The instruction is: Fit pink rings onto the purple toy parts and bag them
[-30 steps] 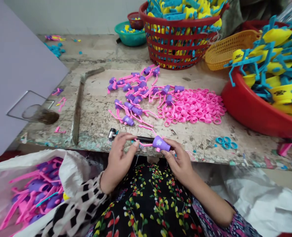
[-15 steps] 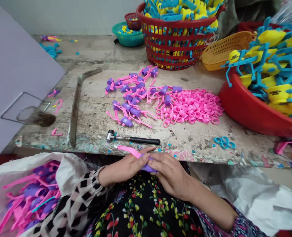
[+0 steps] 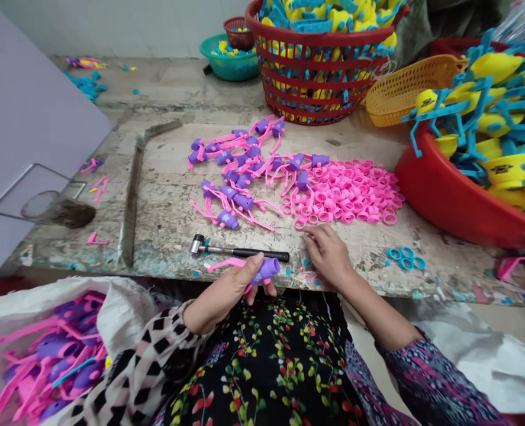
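Note:
My left hand is closed around a purple plastic cup piece with a pink arm sticking out to the left. The purple piece's round end faces right, uncovered by the fingers. Over the table's front part, my right hand has its fingers loosely bent and apart. Its fingertips are beside a pink ring at the near edge of a pile of pink rings. A hammer with a black handle lies between the hands and the purple-and-pink pieces.
Several blue rings lie to the right. A red basket and a red tub hold yellow-and-blue pieces. A bent metal bar lies left on the table. A white sack with purple-and-pink pieces is at lower left.
My right hand has left the purple piece and moved up and right to the edge of the pink rings. My left hand keeps the piece, now turned with its round end showing.

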Tool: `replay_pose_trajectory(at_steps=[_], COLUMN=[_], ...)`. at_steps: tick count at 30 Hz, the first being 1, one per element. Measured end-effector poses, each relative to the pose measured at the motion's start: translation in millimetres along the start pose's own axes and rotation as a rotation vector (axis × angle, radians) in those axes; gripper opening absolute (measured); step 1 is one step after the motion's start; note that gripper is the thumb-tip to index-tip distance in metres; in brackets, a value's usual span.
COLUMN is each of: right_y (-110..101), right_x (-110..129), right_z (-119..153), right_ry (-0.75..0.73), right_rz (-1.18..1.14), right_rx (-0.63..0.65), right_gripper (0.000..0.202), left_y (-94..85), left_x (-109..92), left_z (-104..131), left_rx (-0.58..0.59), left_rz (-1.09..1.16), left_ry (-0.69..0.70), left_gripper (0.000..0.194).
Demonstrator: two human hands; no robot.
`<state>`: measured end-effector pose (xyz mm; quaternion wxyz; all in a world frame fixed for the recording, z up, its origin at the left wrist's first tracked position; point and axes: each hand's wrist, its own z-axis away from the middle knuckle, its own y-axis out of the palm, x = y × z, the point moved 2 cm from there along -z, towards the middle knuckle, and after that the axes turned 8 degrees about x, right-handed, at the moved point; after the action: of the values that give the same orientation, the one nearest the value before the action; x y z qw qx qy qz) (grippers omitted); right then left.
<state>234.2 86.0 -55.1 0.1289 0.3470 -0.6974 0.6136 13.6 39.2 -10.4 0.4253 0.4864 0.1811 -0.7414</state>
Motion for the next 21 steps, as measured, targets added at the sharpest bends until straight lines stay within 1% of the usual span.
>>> replay_pose_trajectory(at_steps=[3,6,10,12,13,14,17,18,19,21], right_y=[6.8,11.7,7.4,2.2,-0.1,-2.0,-4.6,-5.1,-5.7,-6.6], right_x=[-6.3,-5.9,-1.1,3.9,6.7,9.6,19.9,24.1,28.2,36.1], right_z=[-16.7,-23.5,-16.1,-8.6,-4.7,-1.0,8.6,11.0,12.9,15.9], right_ry=[0.029,0.043,0.088,0.126,0.168,0.234,0.496,0.561,0.593,0.595], right_rz=[0.004,-0.053,-0.222,-0.318,-0.422,-0.574,-1.162,-1.316,-1.412,-1.532], right_rx=[0.014,0.027,0.005,0.022,0.048,0.078,0.154,0.167,0.180,0.213], right_gripper=[0.023,0.016,0.013,0.016,0.017,0.018,0.020,0.021,0.022,0.030], left_y=[1.9,1.8,1.4,2.4,3.2,4.2,7.1,7.9,8.7,9.7], left_x=[3.2,4.9,4.7,3.8,3.1,2.5,0.8,0.6,0.6,0.7], left_z=[-2.3,-3.2,-4.6,-6.2,-7.2,-8.3,-11.1,-11.6,-11.9,-12.0], left_rx=[0.000,0.004,0.071,0.114,0.134,0.153,0.193,0.202,0.210,0.213], left_rz=[0.042,0.076,0.179,0.252,0.287,0.318,0.361,0.366,0.370,0.390], left_ry=[-0.008,0.003,-0.007,-0.018,-0.018,-0.012,0.033,0.044,0.050,0.048], left_gripper=[0.060,0.060,0.055,0.054,0.053,0.052,0.047,0.046,0.046,0.047])
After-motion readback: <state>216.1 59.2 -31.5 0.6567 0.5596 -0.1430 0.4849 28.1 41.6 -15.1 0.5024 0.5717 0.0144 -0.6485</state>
